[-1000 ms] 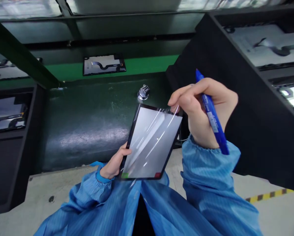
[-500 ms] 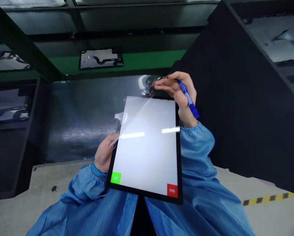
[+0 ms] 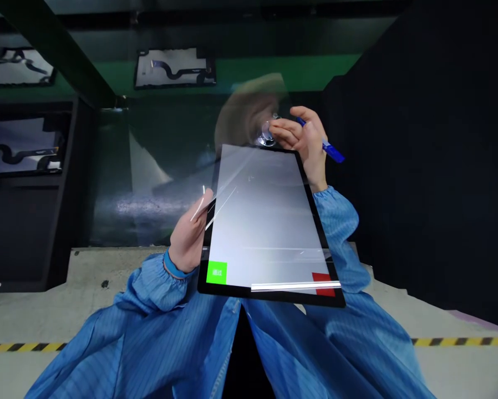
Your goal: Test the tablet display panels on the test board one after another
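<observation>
Handling of a clear film at a lit tablet, seen from above. The tablet [image 3: 269,216], a flat, glossy rectangle with a black border, is held face up before the torso, tilted, its far edge towards the dark green worktop [image 3: 111,183]. The left hand [image 3: 188,235] grips its left edge, thumb uppermost, other fingers largely hidden. The right hand [image 3: 313,152], beyond the upper right corner, has its fingertips drawn together, apparently pinching the clear film [image 3: 240,111]; a slim blue pen [image 3: 333,152] is lodged across the same hand. The film is thin, pliant and mirror-bright, betrayed by streaks and reflections; how much of it touches the glass cannot be told. The step in hand appears to be control of this sheet; the next move calls for a steady left grip and even tension. Screen: pale grey, with a green square [image 3: 217,272] and a red square [image 3: 320,277] in the near corners. Beyond: a rounded chrome fitting [image 3: 267,138] and a framed panel [image 3: 175,60] bearing a dark, S-curved ribbon.
</observation>
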